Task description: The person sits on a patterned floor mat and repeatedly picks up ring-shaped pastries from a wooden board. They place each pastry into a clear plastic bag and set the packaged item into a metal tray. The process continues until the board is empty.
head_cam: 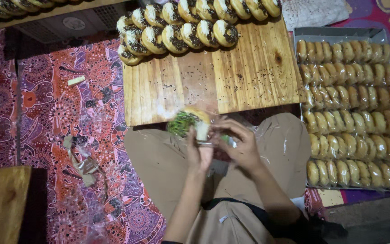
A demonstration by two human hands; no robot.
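Note:
Over my lap I hold a doughnut with green sprinkles (187, 122) inside a clear plastic bag. My left hand (198, 152) grips the doughnut and the bag from below. The fingers of my right hand (240, 144) pinch the bag's open edge beside it. A low wooden board (253, 77) lies just beyond my hands, dotted with loose chocolate sprinkles. At its far edge stand two rows of doughnuts with chocolate sprinkles (181, 31).
A metal tray (339, 32) at the right holds several rows of bagged doughnuts (353, 113). Loose clear bags (84, 167) lie on the patterned red cloth at the left. Another wooden board (1, 203) is at the lower left.

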